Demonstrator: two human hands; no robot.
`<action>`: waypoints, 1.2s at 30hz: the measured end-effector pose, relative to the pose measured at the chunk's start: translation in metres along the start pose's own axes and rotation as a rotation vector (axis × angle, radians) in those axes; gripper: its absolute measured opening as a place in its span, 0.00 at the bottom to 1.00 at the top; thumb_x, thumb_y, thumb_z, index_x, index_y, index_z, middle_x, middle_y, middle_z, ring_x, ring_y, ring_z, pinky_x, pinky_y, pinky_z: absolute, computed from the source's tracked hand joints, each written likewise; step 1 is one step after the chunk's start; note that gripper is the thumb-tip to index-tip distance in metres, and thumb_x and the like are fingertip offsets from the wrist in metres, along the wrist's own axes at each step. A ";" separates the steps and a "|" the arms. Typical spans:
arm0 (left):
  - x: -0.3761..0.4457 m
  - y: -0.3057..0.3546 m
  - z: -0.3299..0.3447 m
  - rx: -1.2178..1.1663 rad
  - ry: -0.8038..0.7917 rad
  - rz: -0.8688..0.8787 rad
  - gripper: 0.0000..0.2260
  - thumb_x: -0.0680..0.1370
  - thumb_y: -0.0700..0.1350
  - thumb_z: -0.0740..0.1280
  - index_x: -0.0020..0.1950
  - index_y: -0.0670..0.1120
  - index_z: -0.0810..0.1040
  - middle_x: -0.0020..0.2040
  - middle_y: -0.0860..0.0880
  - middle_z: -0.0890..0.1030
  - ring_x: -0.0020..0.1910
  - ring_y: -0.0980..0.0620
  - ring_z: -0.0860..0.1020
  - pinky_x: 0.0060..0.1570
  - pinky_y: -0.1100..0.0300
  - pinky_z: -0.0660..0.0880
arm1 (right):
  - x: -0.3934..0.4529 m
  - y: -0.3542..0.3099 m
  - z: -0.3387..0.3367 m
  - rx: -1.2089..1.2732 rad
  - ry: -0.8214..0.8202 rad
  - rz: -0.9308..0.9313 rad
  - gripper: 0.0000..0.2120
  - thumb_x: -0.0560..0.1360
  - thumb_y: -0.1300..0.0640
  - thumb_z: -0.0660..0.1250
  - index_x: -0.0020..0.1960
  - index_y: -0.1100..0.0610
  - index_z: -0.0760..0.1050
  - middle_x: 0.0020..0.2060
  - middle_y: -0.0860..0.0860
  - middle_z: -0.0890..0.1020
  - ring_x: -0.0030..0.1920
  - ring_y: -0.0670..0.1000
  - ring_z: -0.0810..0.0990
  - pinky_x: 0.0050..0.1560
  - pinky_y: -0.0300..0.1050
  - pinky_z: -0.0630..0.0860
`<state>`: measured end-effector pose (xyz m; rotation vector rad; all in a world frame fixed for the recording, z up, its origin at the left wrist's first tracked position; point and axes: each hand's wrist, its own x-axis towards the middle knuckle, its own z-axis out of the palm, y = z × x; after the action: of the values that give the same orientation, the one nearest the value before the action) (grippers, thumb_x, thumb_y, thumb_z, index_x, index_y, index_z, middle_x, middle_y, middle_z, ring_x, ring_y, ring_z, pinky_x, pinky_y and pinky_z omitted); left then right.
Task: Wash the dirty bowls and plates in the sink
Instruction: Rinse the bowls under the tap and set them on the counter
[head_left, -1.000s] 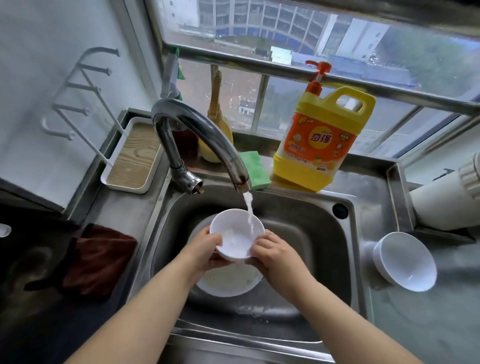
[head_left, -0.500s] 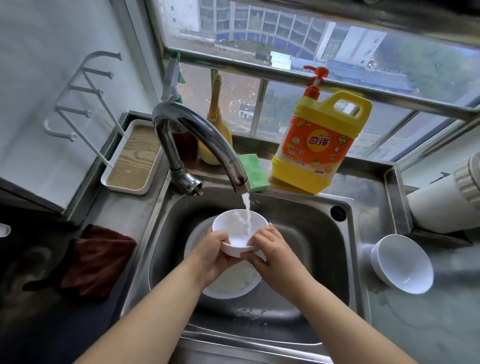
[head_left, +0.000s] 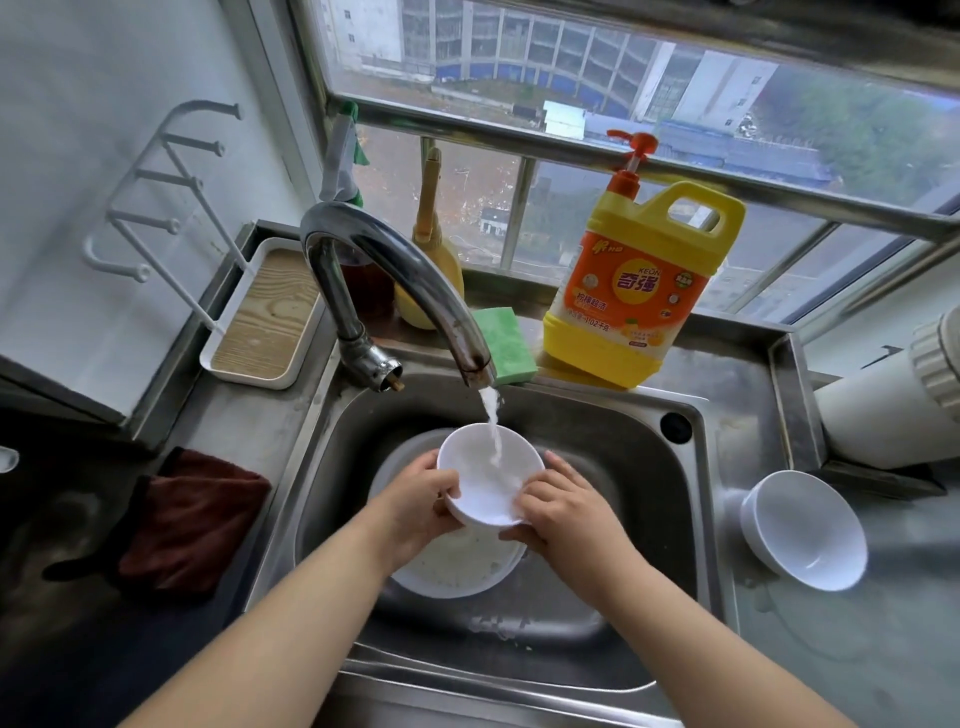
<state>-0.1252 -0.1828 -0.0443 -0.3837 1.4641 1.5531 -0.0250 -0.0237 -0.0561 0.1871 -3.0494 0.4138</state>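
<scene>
Both hands, left (head_left: 415, 501) and right (head_left: 563, 512), grip a white bowl (head_left: 488, 475) over the sink (head_left: 623, 441), under the tap (head_left: 395, 280). A dirty plate (head_left: 457, 569) lies below. At the counter's back edge stand a sponge (head_left: 506, 343) and a bottle (head_left: 641, 280) marked "KEON". Another bowl (head_left: 805, 530) lies at the right edge.

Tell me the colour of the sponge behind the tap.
Green; the sponge shows best in the head view.

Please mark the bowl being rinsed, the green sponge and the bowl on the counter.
bowl being rinsed (head_left: 485, 480): head view, inside wall under the stream.
green sponge (head_left: 511, 343): head view, top face.
bowl on the counter (head_left: 808, 530): head view, inside wall.
</scene>
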 end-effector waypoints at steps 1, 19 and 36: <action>-0.001 0.000 0.003 -0.036 0.013 0.026 0.21 0.74 0.32 0.56 0.65 0.44 0.72 0.53 0.39 0.75 0.48 0.42 0.76 0.40 0.53 0.78 | 0.003 -0.005 0.000 0.048 0.006 0.032 0.09 0.66 0.51 0.77 0.35 0.54 0.79 0.36 0.48 0.82 0.43 0.51 0.81 0.59 0.51 0.77; -0.009 -0.002 -0.005 -0.026 0.085 0.232 0.12 0.82 0.48 0.58 0.60 0.50 0.77 0.56 0.46 0.81 0.52 0.48 0.78 0.50 0.55 0.74 | 0.033 -0.027 -0.014 1.619 0.064 1.039 0.10 0.79 0.52 0.57 0.56 0.56 0.70 0.55 0.59 0.75 0.52 0.56 0.76 0.54 0.55 0.75; -0.017 0.021 -0.005 0.172 0.086 0.338 0.12 0.79 0.43 0.65 0.62 0.48 0.75 0.52 0.50 0.81 0.51 0.50 0.80 0.47 0.53 0.80 | 0.072 -0.018 -0.010 1.839 0.044 1.373 0.17 0.82 0.52 0.54 0.54 0.61 0.77 0.52 0.62 0.80 0.57 0.60 0.77 0.65 0.62 0.70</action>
<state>-0.1352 -0.1908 -0.0200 -0.1050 1.7852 1.6704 -0.0931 -0.0465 -0.0364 -1.6498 -1.1344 2.6458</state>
